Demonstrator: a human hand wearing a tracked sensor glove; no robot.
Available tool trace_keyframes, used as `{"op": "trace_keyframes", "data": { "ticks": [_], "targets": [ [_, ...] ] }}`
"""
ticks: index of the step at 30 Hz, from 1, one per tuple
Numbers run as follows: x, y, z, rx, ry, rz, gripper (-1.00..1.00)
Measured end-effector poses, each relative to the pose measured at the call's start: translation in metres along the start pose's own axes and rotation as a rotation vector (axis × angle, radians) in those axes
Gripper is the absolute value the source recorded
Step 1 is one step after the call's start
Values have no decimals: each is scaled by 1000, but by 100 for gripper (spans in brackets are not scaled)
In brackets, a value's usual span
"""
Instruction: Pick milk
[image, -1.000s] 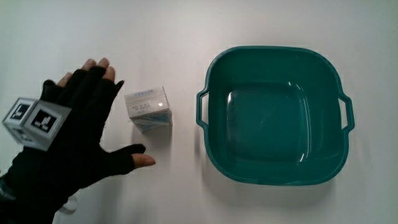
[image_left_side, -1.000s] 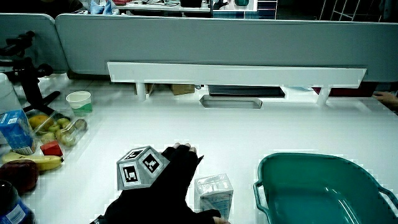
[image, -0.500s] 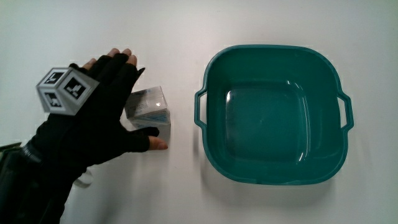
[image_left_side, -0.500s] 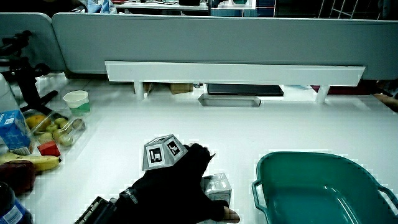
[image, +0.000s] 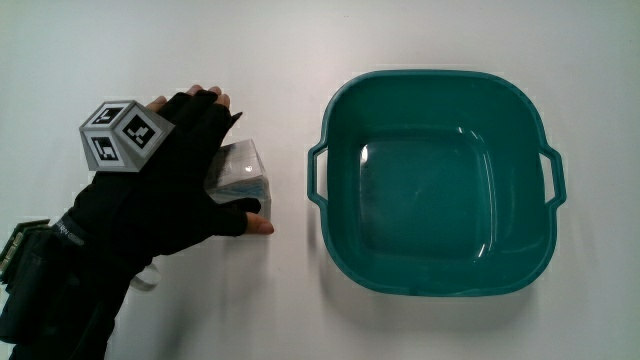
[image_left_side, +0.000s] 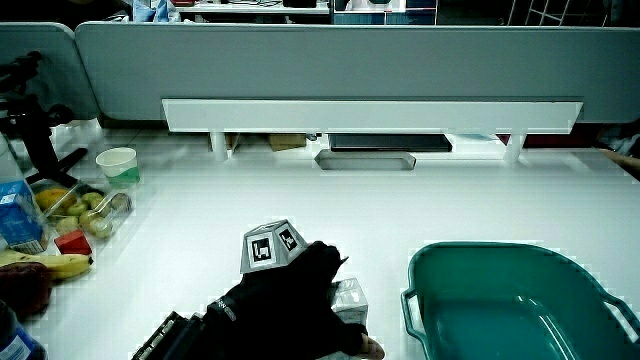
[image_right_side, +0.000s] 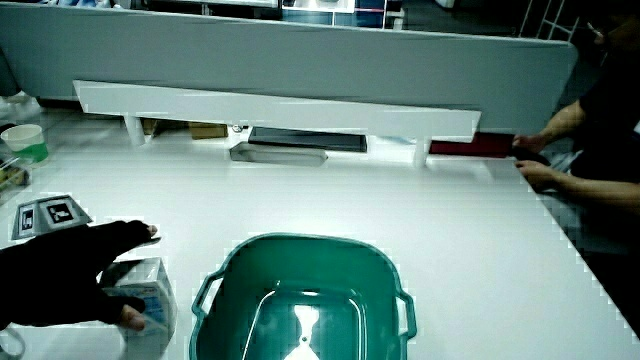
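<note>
The gloved hand (image: 170, 200) closes its grip on the milk carton (image: 243, 178), fingers (image: 205, 105) draped over its top and the thumb (image: 250, 222) pressed to the side nearer the person, the carton standing on the white worktop (image: 150, 60). A clean pick likely needs a firm pinch and straight lift, clear of the teal basin (image: 436, 185) just beside the grip.
</note>
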Motion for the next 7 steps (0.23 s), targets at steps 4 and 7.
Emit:
{"op": "trace_keyframes", "data": {
  "ticks": [4,7],
  "targets": [
    [15,0,8,24,-10,-40,100],
    [19,4,6,57,-131,-99,100]
  ]
}}
